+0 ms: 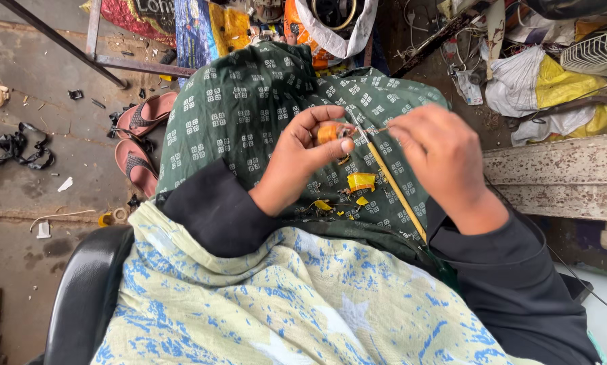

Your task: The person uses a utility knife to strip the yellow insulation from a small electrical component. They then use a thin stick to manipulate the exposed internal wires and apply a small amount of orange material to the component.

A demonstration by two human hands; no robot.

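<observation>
Hands over lap, left hand [302, 157] pinching orange coil [330, 131]

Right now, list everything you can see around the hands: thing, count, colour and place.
small wound coil: one, orange, pinched in the left hand's fingers above the lap
thin stick: one, yellowish, slanting across the lap under the right hand
tape scraps: a few, yellow, loose on the green cloth
patterned cloth: one, dark green with white motifs, over the lap
sandals: two, pink with black straps, on the floor at left
black strap pieces: one tangle, on the floor at far left
chair arm: one, black, lower left
worn plank: one, whitish, at right
bags and clutter: several, white and yellow, upper right
left hand: holds the coil
right hand: fingertips at a thin wire by the coil
</observation>
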